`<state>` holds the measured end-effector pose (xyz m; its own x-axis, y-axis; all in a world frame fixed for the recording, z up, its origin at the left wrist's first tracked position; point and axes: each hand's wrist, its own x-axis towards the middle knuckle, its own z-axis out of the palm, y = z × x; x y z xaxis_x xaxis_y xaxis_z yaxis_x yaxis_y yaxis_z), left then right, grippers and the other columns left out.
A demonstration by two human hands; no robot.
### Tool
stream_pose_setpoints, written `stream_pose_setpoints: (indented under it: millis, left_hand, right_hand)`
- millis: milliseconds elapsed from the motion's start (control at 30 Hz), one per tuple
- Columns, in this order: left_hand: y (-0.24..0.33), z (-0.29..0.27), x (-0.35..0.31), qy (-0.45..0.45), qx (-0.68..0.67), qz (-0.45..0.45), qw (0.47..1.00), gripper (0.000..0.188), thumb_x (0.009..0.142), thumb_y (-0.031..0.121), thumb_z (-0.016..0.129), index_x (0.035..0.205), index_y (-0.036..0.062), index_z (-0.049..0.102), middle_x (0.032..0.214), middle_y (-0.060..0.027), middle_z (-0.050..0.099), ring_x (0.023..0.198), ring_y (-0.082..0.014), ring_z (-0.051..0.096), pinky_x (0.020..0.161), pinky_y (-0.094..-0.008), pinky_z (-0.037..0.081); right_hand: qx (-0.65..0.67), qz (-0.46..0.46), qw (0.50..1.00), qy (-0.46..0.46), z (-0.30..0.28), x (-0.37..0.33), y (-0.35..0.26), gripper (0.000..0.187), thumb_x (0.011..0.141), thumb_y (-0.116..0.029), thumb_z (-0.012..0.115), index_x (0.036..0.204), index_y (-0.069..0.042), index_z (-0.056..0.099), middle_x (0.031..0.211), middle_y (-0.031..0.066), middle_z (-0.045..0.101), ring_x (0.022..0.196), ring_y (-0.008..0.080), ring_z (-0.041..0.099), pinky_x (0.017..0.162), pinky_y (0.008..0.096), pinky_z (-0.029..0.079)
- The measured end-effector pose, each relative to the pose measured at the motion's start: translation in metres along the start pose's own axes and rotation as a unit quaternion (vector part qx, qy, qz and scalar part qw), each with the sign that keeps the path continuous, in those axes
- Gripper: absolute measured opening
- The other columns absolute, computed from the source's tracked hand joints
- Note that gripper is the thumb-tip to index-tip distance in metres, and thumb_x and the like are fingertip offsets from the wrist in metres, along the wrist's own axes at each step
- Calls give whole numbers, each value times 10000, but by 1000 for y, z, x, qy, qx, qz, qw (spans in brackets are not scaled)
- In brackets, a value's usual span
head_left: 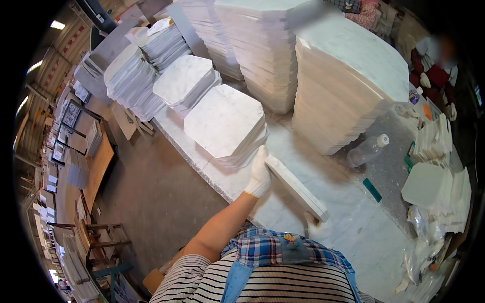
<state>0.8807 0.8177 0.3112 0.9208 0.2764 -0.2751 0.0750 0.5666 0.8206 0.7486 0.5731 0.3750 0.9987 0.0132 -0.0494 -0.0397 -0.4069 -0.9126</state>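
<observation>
A small set of white marble tiles (297, 188), seen edge-on, stands tilted over the pale marble tabletop (353, 222) in front of me. My left hand (259, 174), in a white glove, grips its far-left end. At its near-right end my right hand (317, 225), also gloved, holds it; most of that hand blends with the white surface and its forearm is hidden. Right beyond my left hand is a low stack of white tiles with cut corners (225, 121). A similar stack (184, 78) rises behind that one.
Tall tile stacks (338, 96) stand at the back. A clear plastic bottle (368, 150) and a green strip (372, 190) lie to the right, near more tiles (424, 184) and plastic wrap (422, 237). Another person (435, 76) is at the far right. The floor (156, 177) drops off left.
</observation>
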Motion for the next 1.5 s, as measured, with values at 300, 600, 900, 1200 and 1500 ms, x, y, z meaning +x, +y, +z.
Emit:
stream_pose_setpoints:
  millis: [300, 600, 900, 1200, 1500]
  left_hand:
    - [9, 11, 1, -18, -36, 42, 998, 564, 1068, 493, 343, 851, 41, 600, 722, -112, 618, 689, -235, 609, 712, -378, 524]
    - [70, 36, -42, 89, 2, 6, 996, 633, 1046, 595, 367, 1294, 40, 541, 1266, -85, 592, 1138, -217, 548, 1023, -377, 424]
    - [63, 86, -121, -9, 205, -166, 965, 840, 1009, 648, 395, 1484, -45, 388, 1518, -155, 427, 1362, -264, 425, 1154, -353, 313]
    - [24, 96, -145, -248, 262, -293, 885, 459, 932, 206, 709, 1294, -47, 586, 1256, -132, 641, 1151, -235, 601, 1010, -353, 475]
    - [65, 68, -126, -188, 91, -358, 910, 440, 915, 206, 718, 1285, 5, 593, 1212, -123, 663, 1078, -241, 645, 937, -372, 536]
  right_hand:
    - [-90, -138, 986, 31, -1, 1, 51, 512, 842, -251, 802, 1260, -16, 623, 1046, 238, 693, 941, 376, 697, 795, 427, 554]
    - [-113, -211, 970, 42, -22, -3, -11, 395, 900, -268, 723, 1184, -4, 646, 883, 191, 666, 773, 353, 665, 685, 381, 546]
    - [-35, 12, 990, 136, -64, -74, -24, 195, 940, -196, 622, 950, -1, 630, 769, 210, 637, 708, 353, 662, 641, 433, 511]
    - [151, 208, 945, 201, -87, -112, 26, 277, 1028, -235, 544, 911, 14, 573, 731, 12, 458, 713, 76, 396, 652, 270, 397]
    - [203, 100, 967, 120, -86, -73, -10, 406, 1044, -311, 526, 1196, 49, 635, 1029, 117, 685, 955, 134, 589, 858, 297, 469]
